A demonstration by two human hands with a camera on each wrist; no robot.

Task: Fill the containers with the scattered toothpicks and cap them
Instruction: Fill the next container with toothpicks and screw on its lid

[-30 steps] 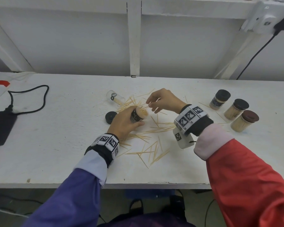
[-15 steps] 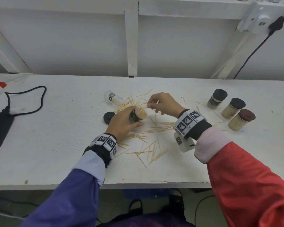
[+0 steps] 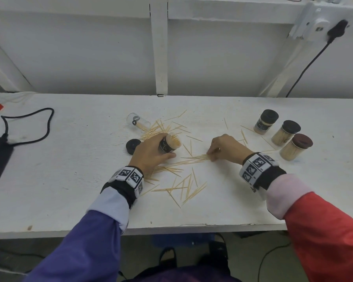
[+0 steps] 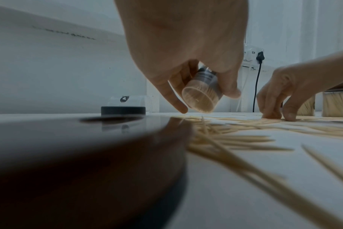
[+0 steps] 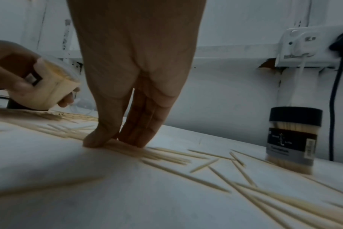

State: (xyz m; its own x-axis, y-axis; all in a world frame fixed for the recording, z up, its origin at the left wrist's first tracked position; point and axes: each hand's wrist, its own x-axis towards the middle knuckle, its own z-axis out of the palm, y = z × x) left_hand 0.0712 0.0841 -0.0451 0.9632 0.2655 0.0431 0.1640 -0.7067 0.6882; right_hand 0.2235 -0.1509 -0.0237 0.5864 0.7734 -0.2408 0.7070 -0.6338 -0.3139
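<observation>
Toothpicks point(image 3: 189, 181) lie scattered over the middle of the white table point(image 3: 59, 169), most of them between the two forearms and around the hands. Open container point(image 3: 170, 143) — clear plastic with a dark label, packed with toothpicks almost to its mouth — is held tilted off the table by the left hand point(image 3: 151, 153), its mouth turned toward the right hand; the left wrist view shows its base point(image 4: 199, 100) clear of the surface, with fingers and thumb wrapped round the body. Just to the left of that hand a loose black cap point(image 3: 132, 145) lies flat on the table. Beyond it a second clear container point(image 3: 136, 121) lies on its side, uncapped, with only a few toothpicks inside. At the far right stand three full containers, upright and close together: two with black caps point(image 3: 266, 122) point(image 3: 286, 132) and one with a brown cap point(image 3: 296, 147).

The left wrist rests low by the table's near half, on some of the sticks. The right hand point(image 3: 225, 148) reaches down to the table between the open container and the capped three — its fingers point(image 5: 141, 124) held straight and close together, thumb beside them, tips pressed onto a small bundle of toothpicks point(image 5: 147, 152). Whether any stick is actually pinched there, I cannot tell.
</observation>
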